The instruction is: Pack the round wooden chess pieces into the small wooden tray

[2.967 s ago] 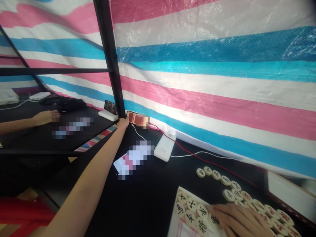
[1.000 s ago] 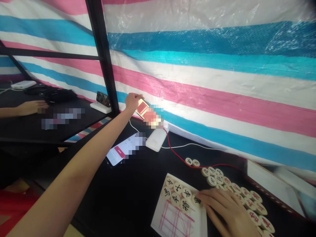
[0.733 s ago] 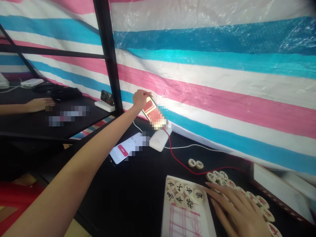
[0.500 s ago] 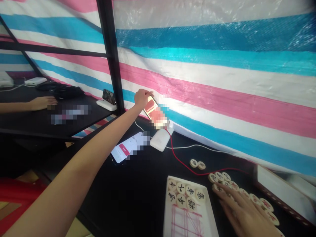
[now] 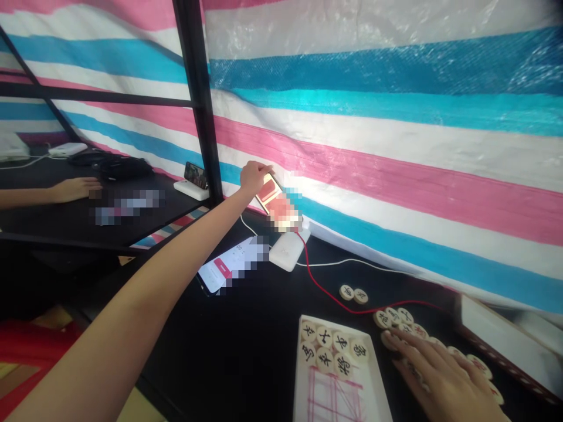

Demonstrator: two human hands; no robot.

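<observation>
At the back of the table my left hand point(image 5: 255, 177) is closed on the upper edge of a lit phone point(image 5: 269, 193), which leans back tilted. Its lower end is at a white block point(image 5: 288, 249), and a red cable point(image 5: 313, 278) runs from there. My right hand point(image 5: 453, 375) lies with fingers stretched over a cluster of Chinese chess pieces point(image 5: 404, 316), hiding some of them. Left of it is a shallow white box point(image 5: 299, 392), with several black-marked Chinese chess pieces point(image 5: 324, 337) in rows at its far end and pink lines drawn on its bottom.
A second phone point(image 5: 220, 272) lies face up below my left forearm. Two loose pieces point(image 5: 347, 292) sit near the red cable. An open box point(image 5: 505, 340) stands at right. Beyond the black post point(image 5: 202, 117), another person's hand point(image 5: 74, 189) rests on the neighbouring table.
My right hand has shifted slightly over the pieces, with its fingers still outstretched. My left hand stays on the phone. The view has tipped very slightly.
</observation>
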